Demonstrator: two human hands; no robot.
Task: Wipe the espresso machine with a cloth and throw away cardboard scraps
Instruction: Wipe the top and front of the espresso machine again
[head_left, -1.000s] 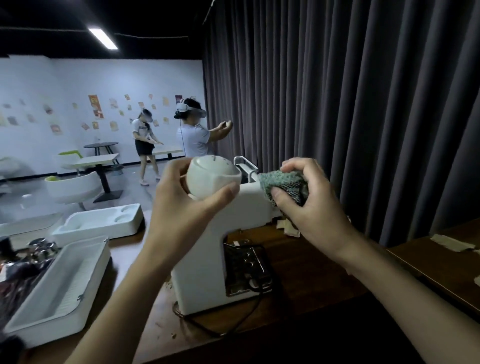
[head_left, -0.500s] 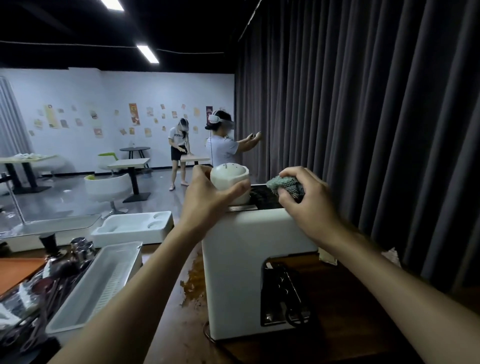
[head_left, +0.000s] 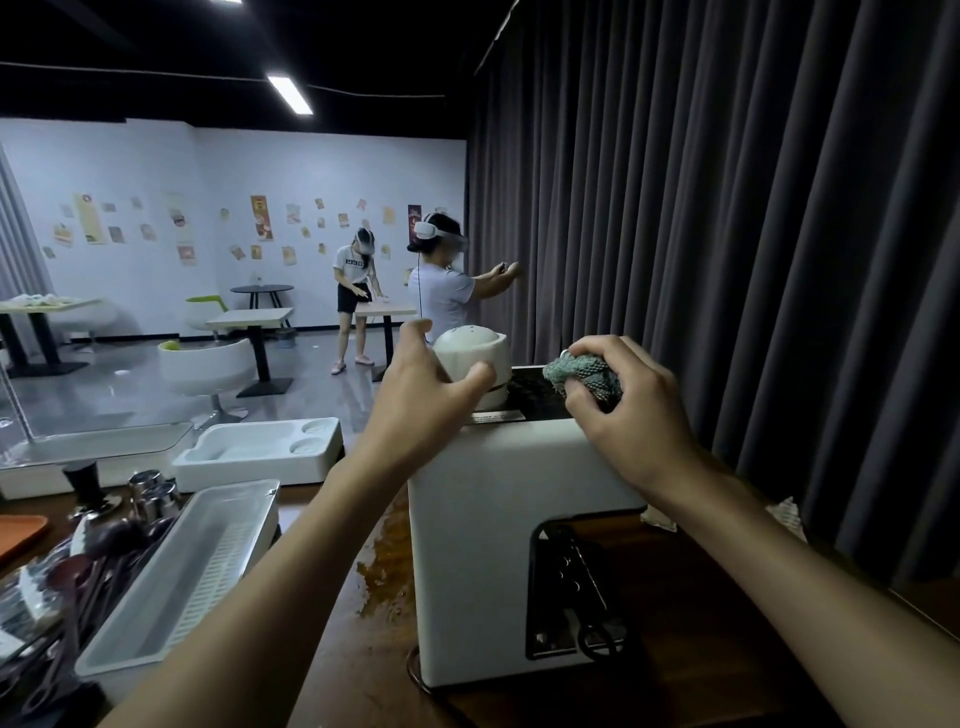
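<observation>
A white espresso machine (head_left: 493, 545) stands on the dark wooden counter (head_left: 701, 649) in front of me. On its top sits a white domed lid (head_left: 475, 345); my left hand (head_left: 421, 384) curls around that lid from the left. My right hand (head_left: 628, 410) grips a bunched grey-green cloth (head_left: 582, 374) and holds it over the machine's dark top at the right. A pale scrap (head_left: 657, 517) lies on the counter behind the machine, partly hidden by my right forearm.
Left of the machine lie a long white tray (head_left: 171, 587), a white moulded tray (head_left: 260, 457), metal cups (head_left: 153, 493) and an orange tray (head_left: 18, 535). A dark curtain (head_left: 727, 260) hangs close behind. Two people stand farther back among tables and chairs.
The view has swung up and left, so the machine sits lower and closer. Both hands stay on the machine's top, the left on the lid, the right with the cloth.
</observation>
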